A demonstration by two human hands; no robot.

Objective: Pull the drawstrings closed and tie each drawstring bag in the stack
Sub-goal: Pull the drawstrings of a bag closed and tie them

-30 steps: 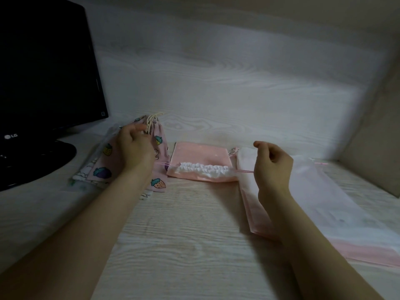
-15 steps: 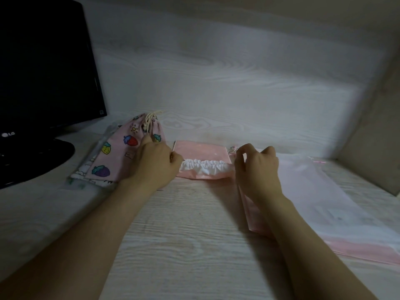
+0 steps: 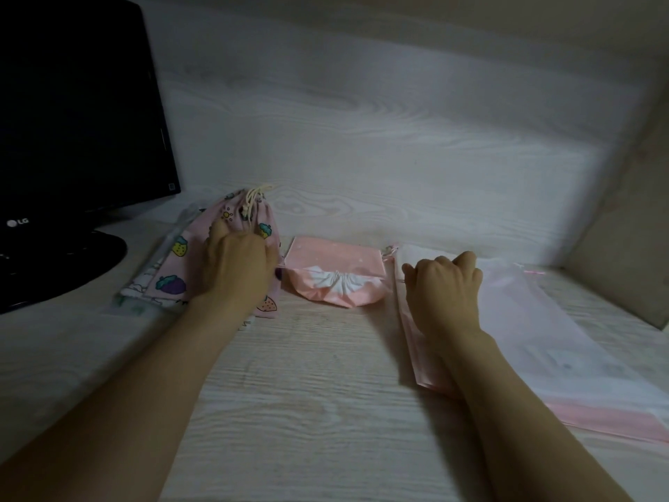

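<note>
Head view only; dim light; small pink bag lies mid-tabletop between the two hands, its white-lined mouth gathered into a tight fan facing the camera, so judged cinched but not yet tied; left hand sits on the fruit-print bag just left of it, fingers curled down, tips hidden, cannot tell what it pinches; right hand is balled in a loose fist just right of the pink bag, resting on the near corner of the stack of flat pink bags; the drawstring itself is too thin and dark to make out, so cannot tell if either hand has it; fruit-print bag looks done, cream cords bunched at its top; dark monitor far left, well apart from the work; risks, as judgement: if tension drops before the knot is made, the slick fabric may spring back and the mouth reopen; uneven pull from one side could drag the light bag sideways rather than close it; right forearm lies across the stack, so moving that arm could shift or fan out the untied bags; poor light makes fumbling the thin cord ends likely.
</note>
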